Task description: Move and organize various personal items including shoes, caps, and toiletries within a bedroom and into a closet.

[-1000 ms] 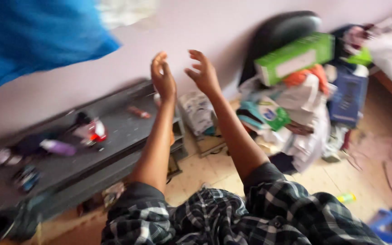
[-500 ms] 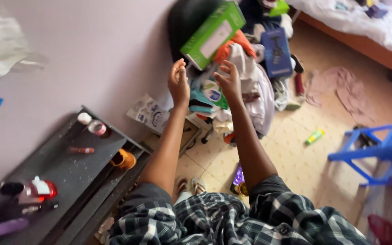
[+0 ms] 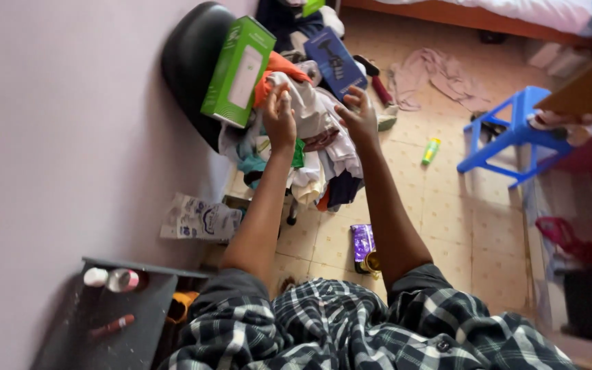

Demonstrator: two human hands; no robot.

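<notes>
Both hands raised, empty, fingers loosely spread and slightly curled; neither touches anything. Left hand [image 3: 279, 118] and right hand [image 3: 360, 118] are held apart, palms roughly facing each other, in front of the clothes pile [image 3: 313, 147] heaped on the floor against the wall.

Pile: soft crumpled fabrics, white, teal, orange and dark blue, folds irregular. Rigid items on top: a long green cardboard box [image 3: 238, 71] with a pale panel, tilted, leaning on a glossy black rounded object [image 3: 190, 62] at the wall; just right of it, a flat dark blue box [image 3: 334, 60], also tilted.

Floor: matte beige tiles [image 3: 460, 226] with a fine pattern. A small yellow-green cylindrical tube [image 3: 431, 151] lies right of the pile; a crinkled shiny purple wrapper [image 3: 362, 241] lies near the right forearm. A blue moulded plastic stool [image 3: 508, 133] stands toward the right edge. A pink limp cloth [image 3: 433, 72] lies flat near the bed's wooden edge.

Lower left corner: dark grey dusty shelf [image 3: 104, 322], small round containers [image 3: 109, 279] at its far end.
</notes>
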